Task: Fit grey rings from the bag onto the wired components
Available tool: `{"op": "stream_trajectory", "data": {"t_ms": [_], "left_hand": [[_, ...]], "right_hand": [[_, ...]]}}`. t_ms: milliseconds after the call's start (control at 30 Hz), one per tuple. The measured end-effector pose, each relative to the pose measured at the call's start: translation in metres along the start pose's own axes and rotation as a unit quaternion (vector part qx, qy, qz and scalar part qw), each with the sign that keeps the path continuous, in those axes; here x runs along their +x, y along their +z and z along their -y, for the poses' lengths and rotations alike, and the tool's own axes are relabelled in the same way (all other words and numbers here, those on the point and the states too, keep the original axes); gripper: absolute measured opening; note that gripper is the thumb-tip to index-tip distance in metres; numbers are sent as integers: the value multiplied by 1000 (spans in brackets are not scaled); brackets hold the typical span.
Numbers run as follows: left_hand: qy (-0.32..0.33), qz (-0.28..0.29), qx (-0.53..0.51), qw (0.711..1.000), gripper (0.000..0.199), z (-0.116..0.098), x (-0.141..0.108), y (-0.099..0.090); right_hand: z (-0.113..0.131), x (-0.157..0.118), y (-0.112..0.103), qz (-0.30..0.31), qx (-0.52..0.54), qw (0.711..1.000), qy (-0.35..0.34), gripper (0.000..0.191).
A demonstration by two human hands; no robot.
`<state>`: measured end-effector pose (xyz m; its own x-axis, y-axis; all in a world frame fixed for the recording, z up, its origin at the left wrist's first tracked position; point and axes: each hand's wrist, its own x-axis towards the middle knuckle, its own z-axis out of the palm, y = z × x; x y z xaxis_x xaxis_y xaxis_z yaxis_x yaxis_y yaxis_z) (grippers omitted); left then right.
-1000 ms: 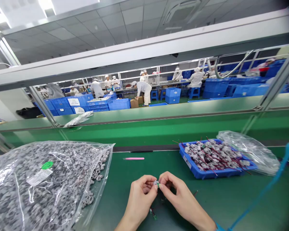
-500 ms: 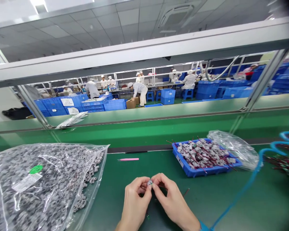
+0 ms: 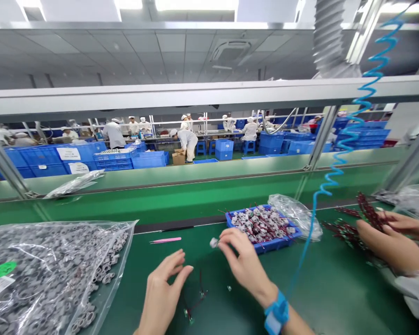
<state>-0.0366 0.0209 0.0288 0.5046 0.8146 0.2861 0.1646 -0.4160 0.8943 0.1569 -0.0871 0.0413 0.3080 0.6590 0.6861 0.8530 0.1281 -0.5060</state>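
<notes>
My right hand pinches a small grey plastic cap between thumb and fingertips, just in front of a blue tray. That tray is heaped with grey caps fitted with dark red wires. My left hand hovers over the green table, thumb and fingers apart, with nothing in it. Between the hands lie several dark red wires with small green ends, and a tiny pale piece sits to their right. At the left is a clear plastic bag full of loose grey caps.
Pink tweezers and a thin black tool lie near the back ledge. A coiled blue cord runs to my blue wristband. At the right, a co-worker's hands handle bundles of dark red wires.
My hands have come apart: the left has opened and moved left, while the right has carried the cap toward the tray. The view has turned right, bringing a co-worker's hands into sight.
</notes>
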Motion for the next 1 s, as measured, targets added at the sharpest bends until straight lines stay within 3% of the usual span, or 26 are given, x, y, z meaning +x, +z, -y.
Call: {"op": "stream_trajectory", "data": {"t_ms": [133,233,367,433,500,567,633,733,833,1000], "left_hand": [[75,-63,162,982,29,21,22,-57],[66,-99,262,958,33,39,32,-105],[46,-108,315,942,31,45,27,-147],[46,-102,323,940,30,40,22,-156],[40,-95,326,940,30,35,17,-161],[33,-93,329,939,30,34,14,-165],[32,-94,334,937,30,35,11,-169],[47,-100,354,929,27,37,8,-176],[23,-84,392,916,25,33,10,-180],[-33,-23,438,898,26,27,16,-169]], "right_hand": [[-52,21,-46,-117,-126,985,21,19],[-80,25,-67,-140,-206,967,55,27],[-69,22,-65,-160,-164,973,41,24],[-48,18,-58,-105,-94,990,30,19],[-28,11,-51,41,-31,998,26,17],[-15,-1,-44,201,3,979,19,15],[-12,-16,-37,288,-3,958,11,12],[-18,-36,-26,309,-42,950,-2,13],[-23,-45,-13,321,-77,944,-3,19],[-9,-28,7,332,-85,939,8,26]]}}
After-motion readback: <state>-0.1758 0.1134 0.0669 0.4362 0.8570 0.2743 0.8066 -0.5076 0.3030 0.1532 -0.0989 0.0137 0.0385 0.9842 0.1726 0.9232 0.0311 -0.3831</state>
